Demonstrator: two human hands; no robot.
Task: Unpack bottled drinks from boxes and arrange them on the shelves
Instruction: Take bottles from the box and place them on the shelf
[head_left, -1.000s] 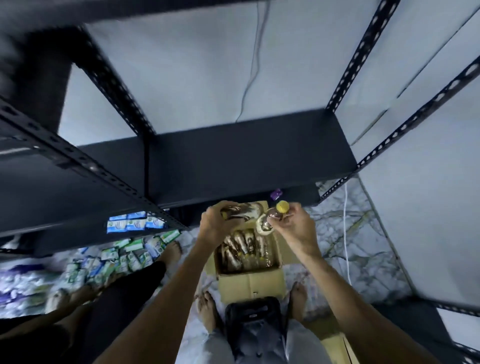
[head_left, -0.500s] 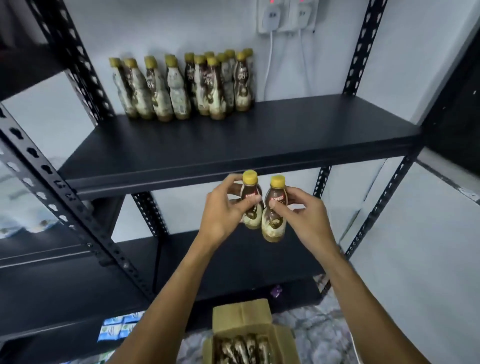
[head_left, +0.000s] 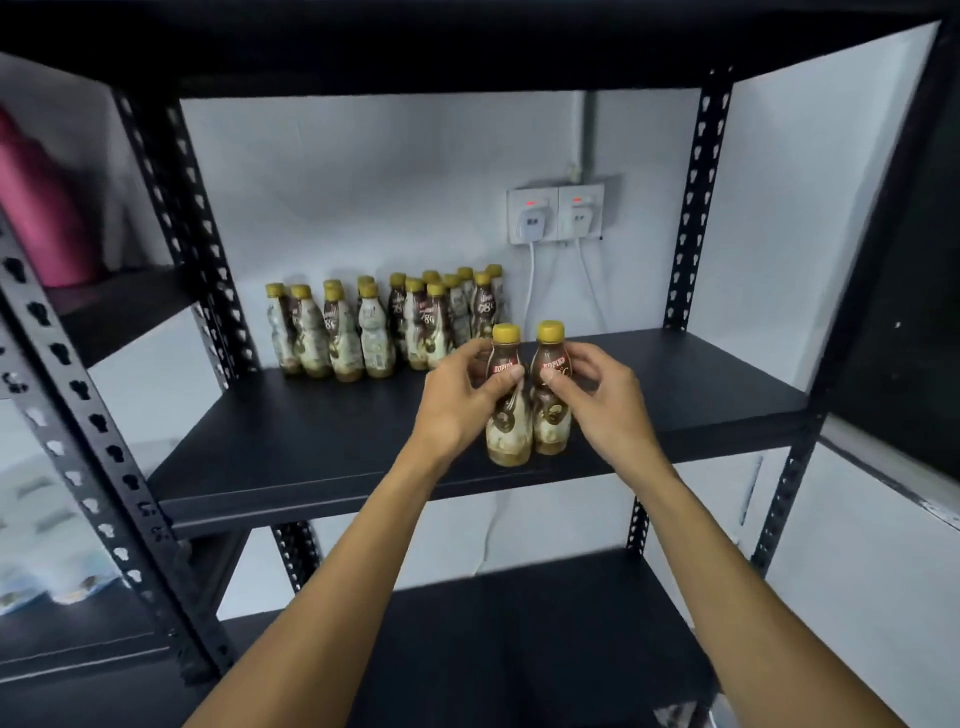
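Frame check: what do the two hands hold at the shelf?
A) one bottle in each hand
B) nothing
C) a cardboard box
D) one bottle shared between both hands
A: the left hand grips the left bottle and the right hand grips the right bottle, both yellow-capped, upright and side by side at the shelf.
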